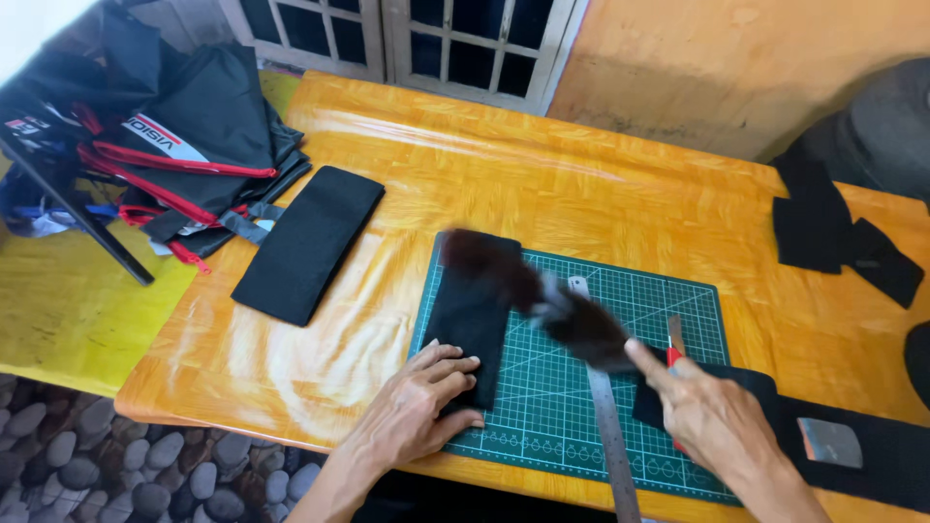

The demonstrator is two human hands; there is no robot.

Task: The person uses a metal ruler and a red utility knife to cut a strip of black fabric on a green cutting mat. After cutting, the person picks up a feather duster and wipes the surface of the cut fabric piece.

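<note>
**Black cloth under the left hand, a blurred strip by the right**

Black cloth lies on the green cutting mat (572,387), which sits on the shiny orange table (542,184). This black cloth piece (472,315) is a long rectangle. Its long side runs away from the person, from the near edge of the mat up toward the window (417,39).

The left hand (421,402) is flat on the near end of the cloth piece, fingers spread, pressing it down. It grips nothing; it only rests on top. That hand is the closer one to the cloth piece.

The right hand (712,416) is further to the right, on the other side of the metal ruler (605,407). It looks closed around a small red-handled tool (672,353), though most of the tool is hidden. From its fingers a dark strip (542,295) stretches up and to the left, slanting across the mat. The strip is blurry, so I cannot tell just what it is or how it is held.

The ruler lies between the two hands, pointing almost the same way as the cloth piece.

Another long black pad (308,242) lies on the table to the left, off the mat. A pile of black and red bags (184,145) sits at the far left corner. More black cloth scraps (838,232) lie at the right.
</note>
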